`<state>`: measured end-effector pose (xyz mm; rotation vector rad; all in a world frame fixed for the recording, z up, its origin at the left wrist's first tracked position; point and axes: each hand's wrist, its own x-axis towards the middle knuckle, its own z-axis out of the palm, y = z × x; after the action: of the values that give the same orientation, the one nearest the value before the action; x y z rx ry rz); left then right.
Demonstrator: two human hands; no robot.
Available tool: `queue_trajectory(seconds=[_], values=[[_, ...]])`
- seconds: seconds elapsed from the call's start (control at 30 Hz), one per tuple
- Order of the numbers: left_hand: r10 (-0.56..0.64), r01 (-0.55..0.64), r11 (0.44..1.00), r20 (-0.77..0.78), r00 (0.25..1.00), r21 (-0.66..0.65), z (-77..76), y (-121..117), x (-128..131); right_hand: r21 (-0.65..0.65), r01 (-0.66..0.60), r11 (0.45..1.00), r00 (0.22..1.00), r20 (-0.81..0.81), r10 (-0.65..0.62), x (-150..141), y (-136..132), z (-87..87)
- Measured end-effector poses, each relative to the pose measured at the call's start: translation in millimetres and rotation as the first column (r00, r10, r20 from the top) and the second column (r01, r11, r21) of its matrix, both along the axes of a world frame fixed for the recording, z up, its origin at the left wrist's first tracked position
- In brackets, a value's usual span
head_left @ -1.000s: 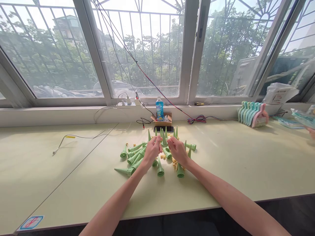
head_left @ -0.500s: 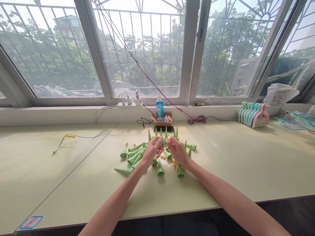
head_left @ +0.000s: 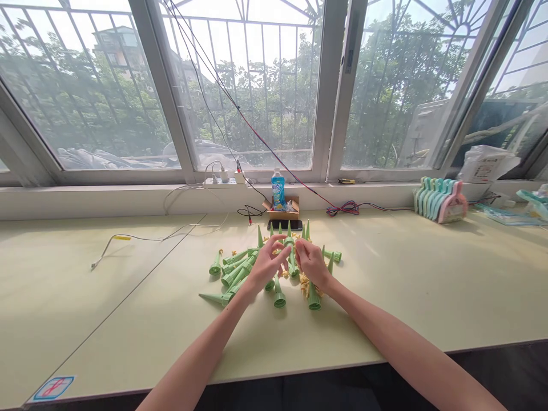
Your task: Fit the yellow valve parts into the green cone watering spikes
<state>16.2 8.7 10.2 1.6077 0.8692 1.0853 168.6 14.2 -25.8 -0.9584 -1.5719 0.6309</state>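
Note:
A pile of green plastic cones (head_left: 233, 273) lies on the pale green table (head_left: 128, 319), mixed with small yellow parts (head_left: 305, 281). Several cones stand upright at the back of the pile. Over the pile, my left hand (head_left: 266, 264) and my right hand (head_left: 311, 264) meet, both pinching one green cone (head_left: 291, 255) that points down between them. The fingertips of both hands are closed on it near its wide end.
A blue drink bottle (head_left: 278, 190), a small cardboard box (head_left: 286, 208) and a dark phone (head_left: 285, 225) sit behind the pile. Cables (head_left: 171, 231) trail across the table and sill. Stacked pastel plastic pieces (head_left: 439, 199) stand at the right, with bags beyond.
The cone held between my hands has turned from pointing up to lying sideways and now points down. A person's hand at the far right edge has gone out of view.

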Motion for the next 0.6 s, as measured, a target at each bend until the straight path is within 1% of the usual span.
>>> queue_trajectory(seconds=[0.1, 0.23, 0.37, 0.47, 0.6], values=[[-0.005, 0.007, 0.998, -0.025, 1.0, 0.062, -2.0, 0.5, 0.9, -0.018, 0.015, 1.0, 1.0, -0.012, -0.015, 0.1, -0.3, 1.2], [0.0, 0.004, 0.994, -0.04, 0.999, 0.111, -4.1, 1.3, 1.4, -0.034, 0.028, 0.999, 0.999, -0.02, -0.028, -0.1, 0.5, 1.3], [0.012, -0.006, 0.992, -0.05, 0.999, 0.124, -6.0, 1.2, 2.9, -0.037, 0.028, 0.999, 1.0, -0.01, -0.028, -1.6, 1.1, 0.5], [0.055, -0.045, 0.99, -0.065, 0.996, 0.134, -8.5, 1.7, 5.0, -0.034, 0.023, 0.999, 1.0, 0.02, -0.022, -3.3, 0.7, 0.3], [0.079, -0.071, 0.991, -0.064, 0.995, 0.117, -9.9, 1.9, 7.0, -0.032, 0.013, 0.999, 0.999, 0.044, -0.011, -4.5, -0.1, 0.8]])
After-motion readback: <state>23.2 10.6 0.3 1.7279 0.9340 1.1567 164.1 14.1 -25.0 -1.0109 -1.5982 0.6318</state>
